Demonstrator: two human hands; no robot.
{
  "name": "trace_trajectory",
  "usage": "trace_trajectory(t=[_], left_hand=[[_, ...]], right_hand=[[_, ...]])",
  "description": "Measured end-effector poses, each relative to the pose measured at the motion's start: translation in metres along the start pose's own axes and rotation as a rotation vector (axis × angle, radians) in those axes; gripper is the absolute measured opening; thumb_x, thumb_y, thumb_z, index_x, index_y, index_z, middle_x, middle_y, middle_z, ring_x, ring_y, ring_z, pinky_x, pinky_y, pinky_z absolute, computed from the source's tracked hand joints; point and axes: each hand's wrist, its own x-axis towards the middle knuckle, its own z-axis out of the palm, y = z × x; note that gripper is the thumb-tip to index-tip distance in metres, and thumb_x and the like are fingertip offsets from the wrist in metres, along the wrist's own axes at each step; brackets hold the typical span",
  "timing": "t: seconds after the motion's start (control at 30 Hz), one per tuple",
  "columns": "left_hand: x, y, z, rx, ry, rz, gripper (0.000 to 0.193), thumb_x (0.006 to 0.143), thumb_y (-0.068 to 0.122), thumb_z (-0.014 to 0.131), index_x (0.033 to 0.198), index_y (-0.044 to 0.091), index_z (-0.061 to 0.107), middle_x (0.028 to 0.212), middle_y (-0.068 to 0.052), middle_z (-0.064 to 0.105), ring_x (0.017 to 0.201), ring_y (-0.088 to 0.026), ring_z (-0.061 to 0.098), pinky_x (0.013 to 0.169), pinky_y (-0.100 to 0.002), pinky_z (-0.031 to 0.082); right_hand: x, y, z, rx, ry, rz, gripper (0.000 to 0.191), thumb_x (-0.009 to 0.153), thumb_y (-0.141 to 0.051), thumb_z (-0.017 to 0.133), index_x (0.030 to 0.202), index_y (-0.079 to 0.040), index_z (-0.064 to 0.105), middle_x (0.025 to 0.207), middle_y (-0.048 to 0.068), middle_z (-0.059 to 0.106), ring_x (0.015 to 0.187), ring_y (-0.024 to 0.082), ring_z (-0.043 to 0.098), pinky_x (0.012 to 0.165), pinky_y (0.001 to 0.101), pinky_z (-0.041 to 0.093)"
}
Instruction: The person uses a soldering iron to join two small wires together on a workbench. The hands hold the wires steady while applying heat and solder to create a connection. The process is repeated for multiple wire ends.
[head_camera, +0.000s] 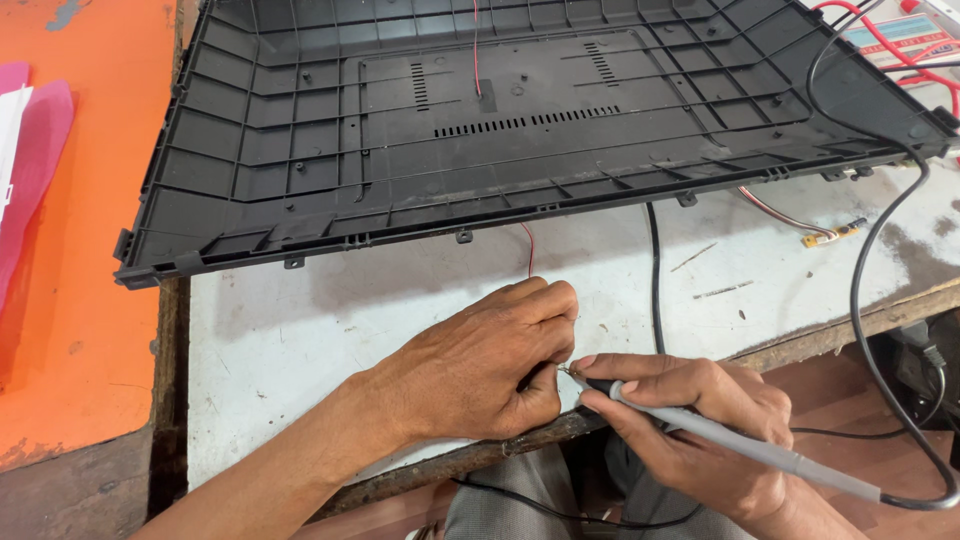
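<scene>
My left hand (490, 365) rests on the white table (290, 330) near its front edge, fingers curled around the end of a thin red wire (528, 250) that runs down from the black plastic back cover (500, 120). My right hand (690, 420) grips a grey soldering iron (740, 448) like a pen. Its tip meets the wire end at my left fingertips. The wire end itself is hidden between the fingers.
A black cable (655, 270) crosses the table toward me, and another black cord (865, 300) loops on the right. A small connector on red and white leads (830, 235) lies at the right. An orange surface (85, 200) lies left.
</scene>
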Motion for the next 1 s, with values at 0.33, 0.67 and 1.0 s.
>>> trace_trajectory(t=[0.33,0.67,1.0], left_hand=[[0.0,-0.001,0.002,-0.002,0.004,0.0,0.008,0.079,0.009,0.054,0.072,0.004,0.054,0.085,-0.005,0.048,0.077,-0.018,0.05,0.07,-0.036,0.049],[0.0,-0.002,0.004,0.023,0.02,0.029,0.01,0.08,0.009,0.055,0.072,0.005,0.054,0.087,-0.005,0.049,0.081,-0.018,0.052,0.075,-0.035,0.051],[0.0,-0.002,0.002,0.0,0.011,0.027,0.013,0.083,0.011,0.056,0.072,0.004,0.054,0.088,-0.006,0.05,0.082,-0.019,0.051,0.075,-0.037,0.05]], right_hand=[[-0.006,0.002,0.005,0.046,0.034,-0.022,0.031,0.081,-0.021,0.084,0.087,-0.012,0.055,0.086,-0.003,0.079,0.062,0.001,0.072,0.05,0.0131,0.055],[0.0,0.0,-0.002,0.124,-0.035,-0.209,0.032,0.081,-0.01,0.085,0.087,-0.008,0.053,0.095,0.014,0.078,0.078,0.015,0.08,0.057,0.0231,0.059],[0.006,-0.02,0.002,0.04,-0.024,-0.312,0.024,0.08,-0.003,0.082,0.076,-0.002,0.059,0.102,0.025,0.074,0.093,0.03,0.079,0.072,0.0344,0.062]])
